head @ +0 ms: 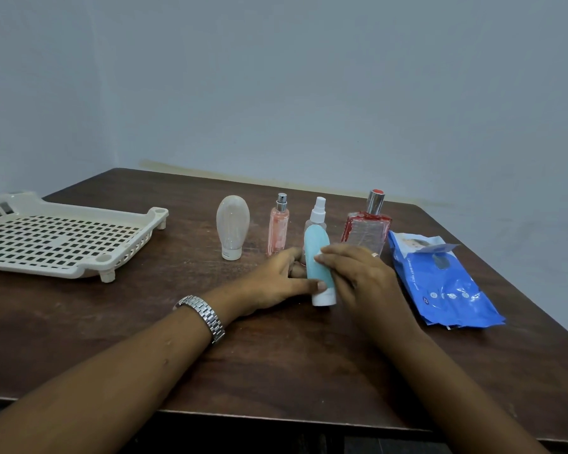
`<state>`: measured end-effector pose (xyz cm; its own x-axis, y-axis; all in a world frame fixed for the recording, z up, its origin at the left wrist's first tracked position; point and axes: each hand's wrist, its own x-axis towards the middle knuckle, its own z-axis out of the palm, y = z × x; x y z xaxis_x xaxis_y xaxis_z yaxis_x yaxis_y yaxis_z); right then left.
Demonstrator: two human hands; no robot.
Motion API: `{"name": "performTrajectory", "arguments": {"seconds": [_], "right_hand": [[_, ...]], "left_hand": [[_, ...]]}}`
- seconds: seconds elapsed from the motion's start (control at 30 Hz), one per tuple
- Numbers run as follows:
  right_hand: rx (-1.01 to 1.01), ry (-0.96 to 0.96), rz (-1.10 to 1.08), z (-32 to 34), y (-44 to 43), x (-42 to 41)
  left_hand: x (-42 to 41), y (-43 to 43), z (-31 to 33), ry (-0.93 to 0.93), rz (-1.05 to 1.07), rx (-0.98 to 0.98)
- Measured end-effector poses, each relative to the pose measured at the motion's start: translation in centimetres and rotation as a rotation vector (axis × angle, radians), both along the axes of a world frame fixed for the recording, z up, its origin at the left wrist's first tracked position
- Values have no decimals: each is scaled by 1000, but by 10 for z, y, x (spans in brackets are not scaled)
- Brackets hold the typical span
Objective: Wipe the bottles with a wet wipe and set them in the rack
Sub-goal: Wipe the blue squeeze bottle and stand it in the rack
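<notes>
My left hand (277,280) grips a light-blue squeeze bottle (317,257) with a white cap, held cap-down at the table's middle. My right hand (358,273) presses a small white wet wipe (318,256) against the bottle's right side, fingers curled round it. Behind stand a clear squeeze bottle (233,226), a slim pink spray bottle (278,227), a small white-capped spray bottle (318,211) and a square red-tinted perfume bottle (368,224). The cream perforated rack (63,237) lies at the left with nothing in it.
A blue wet-wipe pack (440,280) lies at the right, its flap lifted. The dark wooden table (276,355) has its front edge near me and its right edge slanting past the pack. A wall stands behind.
</notes>
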<state>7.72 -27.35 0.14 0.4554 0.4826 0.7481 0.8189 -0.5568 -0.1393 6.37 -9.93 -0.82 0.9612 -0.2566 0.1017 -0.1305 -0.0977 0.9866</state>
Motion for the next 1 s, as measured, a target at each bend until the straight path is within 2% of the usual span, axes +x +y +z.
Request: {"name": "performTrajectory", "arguments": {"seconds": [0.13,0.33,0.5,0.7,0.8,0.93,1.0], "right_hand": [[-133,-84,76,-2,-5,-6],[-82,-71,0,4,-2,2],[-202,-166,114,2,-1,-8],[-194,-168,26,12,0,3],[-200,-183,66,12,8,-1],[-293,-132,171,11,6,-9],[-276,-26,158,13,3,-12]], "left_hand": [[1,1,-1,-11,-13,44],[-1,0,2,-32,27,83],[0,1,1,-59,41,134],[0,-2,3,-95,103,158],[2,0,0,-135,159,188],[2,1,-1,-180,182,256],[3,0,-1,-197,175,281]]}}
